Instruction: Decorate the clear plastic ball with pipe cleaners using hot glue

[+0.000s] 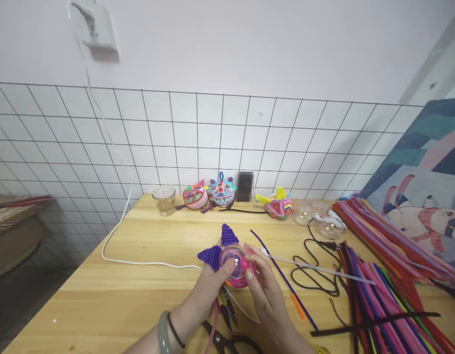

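In the middle of the table I hold a clear plastic ball (233, 255) partly covered with pink and orange pipe cleaners. Two purple coiled pipe-cleaner cones (229, 235) stick out from its upper left side. My left hand (212, 285) grips the ball from the left, thumb lying on its clear face. On the other side, my right hand (266, 282) is closed against the ball, its thumb and fingers around a small pink piece (245, 264). Below the ball, a pink pipe cleaner (212, 327) hangs down. The undersides of both hands are hidden.
Scissors (230, 341) and a dark-handled tool (228, 309) lie near my wrists. Decorated balls (222, 192) and a glass cup (164, 200) line the back. Right are a translucent stick (319, 269), a black cord (304, 275) and pipe-cleaner bundles (382, 295). A white cable (149, 263) runs left.
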A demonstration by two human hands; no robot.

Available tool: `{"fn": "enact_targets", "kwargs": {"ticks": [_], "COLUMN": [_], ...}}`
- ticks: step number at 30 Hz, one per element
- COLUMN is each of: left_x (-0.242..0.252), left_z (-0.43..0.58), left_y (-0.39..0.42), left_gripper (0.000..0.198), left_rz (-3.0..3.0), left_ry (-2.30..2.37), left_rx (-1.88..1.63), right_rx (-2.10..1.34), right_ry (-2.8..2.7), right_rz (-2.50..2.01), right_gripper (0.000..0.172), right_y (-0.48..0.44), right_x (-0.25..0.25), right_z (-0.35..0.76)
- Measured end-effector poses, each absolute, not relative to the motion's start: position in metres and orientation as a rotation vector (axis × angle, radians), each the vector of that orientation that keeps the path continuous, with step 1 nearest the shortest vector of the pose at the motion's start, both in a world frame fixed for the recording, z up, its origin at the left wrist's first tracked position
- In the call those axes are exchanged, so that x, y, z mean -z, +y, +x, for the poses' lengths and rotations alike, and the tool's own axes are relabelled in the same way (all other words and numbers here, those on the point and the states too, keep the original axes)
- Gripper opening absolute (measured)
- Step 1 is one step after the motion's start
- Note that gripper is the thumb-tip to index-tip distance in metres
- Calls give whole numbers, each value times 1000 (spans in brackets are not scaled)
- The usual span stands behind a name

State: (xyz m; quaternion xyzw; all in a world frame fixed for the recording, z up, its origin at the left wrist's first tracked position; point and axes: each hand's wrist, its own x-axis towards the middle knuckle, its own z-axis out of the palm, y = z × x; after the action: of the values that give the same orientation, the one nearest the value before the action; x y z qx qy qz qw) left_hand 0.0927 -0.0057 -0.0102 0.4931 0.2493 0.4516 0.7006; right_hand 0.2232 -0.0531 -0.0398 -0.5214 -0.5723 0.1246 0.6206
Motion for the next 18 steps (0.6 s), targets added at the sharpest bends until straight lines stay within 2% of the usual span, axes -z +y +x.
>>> {"fn": "enact_targets", "kwargs": {"ticks": [14, 18], "left_x": [7, 1], "left_z": [96, 96], "left_y": [-14, -18], "left_gripper": [39, 44], "left_rz": [1012, 1006], "left_ry": [537, 522], "left_rx": [-1002, -965], "right_rx": [-243, -235], "right_ry": [-1279, -1252], "right_rz": [-1155, -1169], "right_gripper": [18, 19], "right_y": [-55, -54], "right_x": [35, 36], "right_z": [218, 219]}}
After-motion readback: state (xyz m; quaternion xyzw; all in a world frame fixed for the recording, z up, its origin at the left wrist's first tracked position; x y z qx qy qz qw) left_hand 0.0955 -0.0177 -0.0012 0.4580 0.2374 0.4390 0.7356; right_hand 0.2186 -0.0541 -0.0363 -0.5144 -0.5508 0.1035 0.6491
